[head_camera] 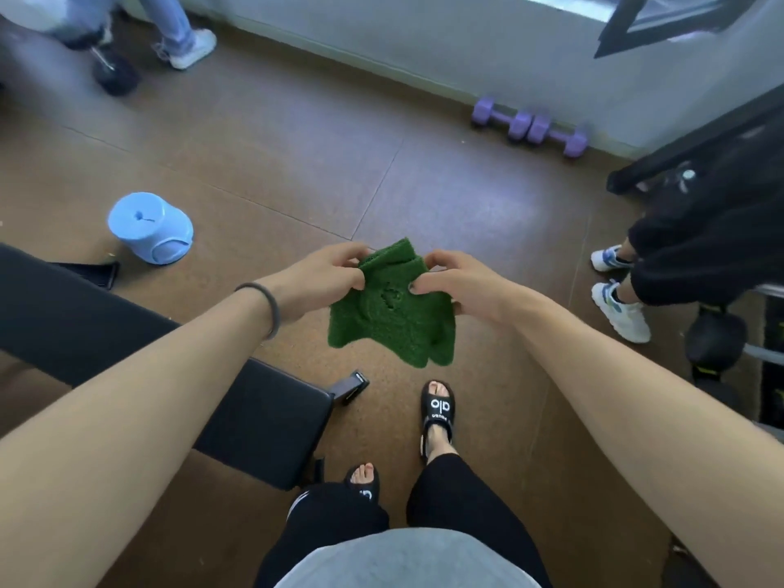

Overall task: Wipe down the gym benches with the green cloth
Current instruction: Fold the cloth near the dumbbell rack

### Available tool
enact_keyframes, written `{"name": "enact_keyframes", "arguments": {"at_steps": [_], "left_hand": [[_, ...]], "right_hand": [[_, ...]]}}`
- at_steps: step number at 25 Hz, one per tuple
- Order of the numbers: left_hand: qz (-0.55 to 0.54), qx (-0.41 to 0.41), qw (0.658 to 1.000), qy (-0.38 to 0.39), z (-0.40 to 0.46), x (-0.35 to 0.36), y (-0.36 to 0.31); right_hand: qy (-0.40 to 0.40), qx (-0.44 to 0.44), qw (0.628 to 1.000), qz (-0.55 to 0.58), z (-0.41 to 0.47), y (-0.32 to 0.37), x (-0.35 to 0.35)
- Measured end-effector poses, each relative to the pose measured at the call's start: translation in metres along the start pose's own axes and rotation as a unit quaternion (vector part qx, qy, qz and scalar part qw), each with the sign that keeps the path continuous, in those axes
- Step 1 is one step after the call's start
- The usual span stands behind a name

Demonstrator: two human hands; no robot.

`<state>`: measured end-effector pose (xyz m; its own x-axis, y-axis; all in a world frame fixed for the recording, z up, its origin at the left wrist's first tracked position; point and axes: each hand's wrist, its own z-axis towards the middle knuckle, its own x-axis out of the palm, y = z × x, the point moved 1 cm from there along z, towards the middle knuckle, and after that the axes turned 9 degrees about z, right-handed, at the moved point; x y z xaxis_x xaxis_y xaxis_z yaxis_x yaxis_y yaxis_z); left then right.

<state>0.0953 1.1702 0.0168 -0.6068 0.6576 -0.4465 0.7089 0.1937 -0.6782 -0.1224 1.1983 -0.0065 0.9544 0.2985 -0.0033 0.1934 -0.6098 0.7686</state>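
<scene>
A green cloth (392, 320) hangs in the air in front of me, above the brown floor. My left hand (316, 280) pinches its upper left edge and my right hand (458, 286) pinches its upper right edge, so the cloth droops between them with its top folded over. A black padded gym bench (259, 422) runs from the left edge toward the lower middle, below my left forearm. The cloth is to the right of the bench's end and does not touch it.
A light blue plastic stool (150, 227) lies tipped on the floor at left. Two purple dumbbells (530, 125) sit by the far wall. A person in black with white sneakers (623, 307) is at right, beside dark equipment (717, 345). Another person's legs (182, 40) are at top left.
</scene>
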Motion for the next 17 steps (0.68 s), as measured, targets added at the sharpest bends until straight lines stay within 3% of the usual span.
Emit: {"name": "enact_keyframes", "arguments": {"at_steps": [5, 10, 13, 17], "left_hand": [[-0.029, -0.06, 0.996, -0.064, 0.058, -0.036, -0.02], [0.055, -0.071, 0.99, -0.107, 0.095, -0.079, -0.025], [0.051, -0.084, 0.983, -0.157, 0.122, -0.121, -0.009], [0.063, -0.12, 0.977, -0.167, 0.16, -0.183, 0.021]], "right_hand": [[0.098, 0.048, 0.983, -0.148, 0.058, 0.051, -0.058], [0.149, 0.084, 0.983, -0.061, 0.125, 0.113, -0.066], [0.16, 0.094, 0.982, -0.029, 0.173, 0.152, -0.051], [0.191, 0.053, 0.979, -0.038, 0.246, 0.202, -0.02]]}}
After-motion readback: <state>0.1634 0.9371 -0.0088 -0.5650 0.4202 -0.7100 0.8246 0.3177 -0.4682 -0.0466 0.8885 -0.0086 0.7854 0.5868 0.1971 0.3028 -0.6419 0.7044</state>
